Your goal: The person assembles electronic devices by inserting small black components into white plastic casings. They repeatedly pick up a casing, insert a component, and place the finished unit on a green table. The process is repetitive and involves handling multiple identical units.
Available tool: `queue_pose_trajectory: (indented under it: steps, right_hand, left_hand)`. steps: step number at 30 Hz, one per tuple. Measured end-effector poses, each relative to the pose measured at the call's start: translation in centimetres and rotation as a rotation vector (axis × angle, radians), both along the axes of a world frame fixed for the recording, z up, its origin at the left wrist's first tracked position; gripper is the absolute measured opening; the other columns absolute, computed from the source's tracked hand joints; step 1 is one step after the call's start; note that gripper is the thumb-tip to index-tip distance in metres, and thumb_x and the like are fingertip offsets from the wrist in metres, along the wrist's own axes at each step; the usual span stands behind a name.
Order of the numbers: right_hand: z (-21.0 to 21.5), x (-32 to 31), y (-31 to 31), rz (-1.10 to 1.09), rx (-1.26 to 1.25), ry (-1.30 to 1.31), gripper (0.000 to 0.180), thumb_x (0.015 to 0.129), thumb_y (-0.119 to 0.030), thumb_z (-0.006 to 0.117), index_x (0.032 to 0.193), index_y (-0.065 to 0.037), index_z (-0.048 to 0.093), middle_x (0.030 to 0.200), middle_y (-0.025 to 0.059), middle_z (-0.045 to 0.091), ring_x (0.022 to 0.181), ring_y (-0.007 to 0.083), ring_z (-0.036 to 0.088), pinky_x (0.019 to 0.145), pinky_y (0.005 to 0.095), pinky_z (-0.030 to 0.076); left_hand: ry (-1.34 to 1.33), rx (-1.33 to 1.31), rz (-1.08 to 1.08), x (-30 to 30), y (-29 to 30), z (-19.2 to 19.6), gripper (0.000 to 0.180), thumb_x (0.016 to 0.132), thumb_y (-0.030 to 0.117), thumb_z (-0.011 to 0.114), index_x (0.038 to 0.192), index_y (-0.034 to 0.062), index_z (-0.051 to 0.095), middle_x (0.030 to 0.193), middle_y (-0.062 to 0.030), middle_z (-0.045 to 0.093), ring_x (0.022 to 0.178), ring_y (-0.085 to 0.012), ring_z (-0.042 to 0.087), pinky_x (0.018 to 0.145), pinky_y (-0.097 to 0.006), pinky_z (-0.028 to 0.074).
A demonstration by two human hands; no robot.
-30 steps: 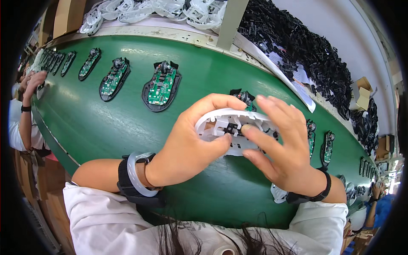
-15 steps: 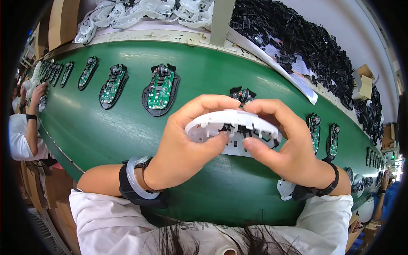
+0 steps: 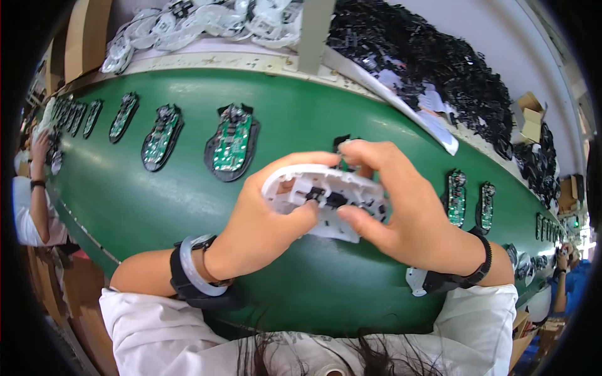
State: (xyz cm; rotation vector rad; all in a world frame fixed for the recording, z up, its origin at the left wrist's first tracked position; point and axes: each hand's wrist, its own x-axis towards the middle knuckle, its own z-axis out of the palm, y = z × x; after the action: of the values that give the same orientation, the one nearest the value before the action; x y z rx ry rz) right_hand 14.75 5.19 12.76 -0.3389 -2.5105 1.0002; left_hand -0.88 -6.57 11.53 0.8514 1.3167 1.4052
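Observation:
Between my two hands a white computer-mouse top shell (image 3: 339,229) is held above the green work surface, its hollow inside facing me. Small black plastic parts (image 3: 336,200) sit within it. My left hand (image 3: 254,216) grips the shell's left side, its thumb reaching inside by the black parts. On the opposite side my right hand (image 3: 417,216) closes round the shell, thumb inside and forefinger over the far rim. Partly hidden behind the fingers is a mouse base (image 3: 342,143) with its circuit board.
Mouse bases with green circuit boards (image 3: 231,147) stand in a row along the green bench (image 3: 295,106). Piles of white shells (image 3: 213,28) and black plastic parts (image 3: 433,56) lie beyond its far edge. A white shell piece (image 3: 416,280) is beside my right wrist. Co-workers' hands (image 3: 39,147) show far left and right.
The white shell has tilted and moved slightly left, so more of its inside and the black parts shows. My right forefinger has shifted along the far rim.

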Motion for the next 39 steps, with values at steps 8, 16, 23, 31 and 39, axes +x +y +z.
queue_pose_trajectory:
  steps: [8,16,23,31,39]
  right_hand:
    - [-1.7,0.0,-0.1,0.071,0.787,0.246,0.037,0.082,-0.021,0.062,0.117,-0.014,0.053,0.112,0.0029,0.056,0.114,0.0231,0.05,0.09,0.0456,0.039]
    - [-1.7,-0.1,-2.4,0.064,0.859,0.122,0.027,0.081,-0.021,0.059,0.106,-0.011,0.057,0.097,0.0014,0.059,0.11,0.0222,0.053,0.091,0.0511,0.039]
    - [-1.7,0.7,-4.0,-0.029,0.972,-0.014,0.029,0.082,-0.023,0.058,0.11,-0.012,0.058,0.098,0.0008,0.061,0.111,0.0235,0.055,0.096,0.0567,0.033]
    - [0.7,-1.9,3.6,0.157,0.53,0.367,0.036,0.074,-0.004,0.064,0.109,-0.009,0.061,0.108,0.0055,0.064,0.103,0.0289,0.059,0.09,0.0412,0.044]
    - [-6.9,-9.3,22.3,-0.461,0.321,-0.252,0.03,0.076,-0.01,0.062,0.105,0.0,0.061,0.096,0.0241,0.064,0.093,0.038,0.062,0.083,0.0428,0.048]
  left_hand:
    - [0.084,-0.048,-0.181,-1.1,0.2,-0.7,0.036,0.078,-0.005,0.058,0.114,0.0005,0.055,0.097,-0.0026,0.061,0.087,-0.0078,0.057,0.075,-0.023,0.048]
    - [0.15,-0.032,-0.195,-1.0,-0.2,-0.3,0.031,0.076,-0.007,0.06,0.105,0.0027,0.058,0.095,-0.0009,0.061,0.086,-0.0073,0.056,0.077,-0.024,0.047]
    - [0.137,-0.087,-0.233,-1.1,0.2,0.1,0.031,0.078,-0.004,0.061,0.108,0.0016,0.058,0.096,-0.0031,0.063,0.086,-0.0083,0.058,0.077,-0.024,0.049]
    - [0.027,-0.168,-0.193,-3.7,0.3,0.3,0.038,0.074,-0.008,0.056,0.111,0.0007,0.058,0.096,-0.0036,0.063,0.086,-0.0106,0.06,0.078,-0.025,0.049]
    - [-0.502,-0.242,-0.25,-4.8,0.5,0.1,0.048,0.081,0.005,0.061,0.126,0.0051,0.045,0.115,-0.0059,0.056,0.099,-0.012,0.056,0.073,-0.028,0.051]
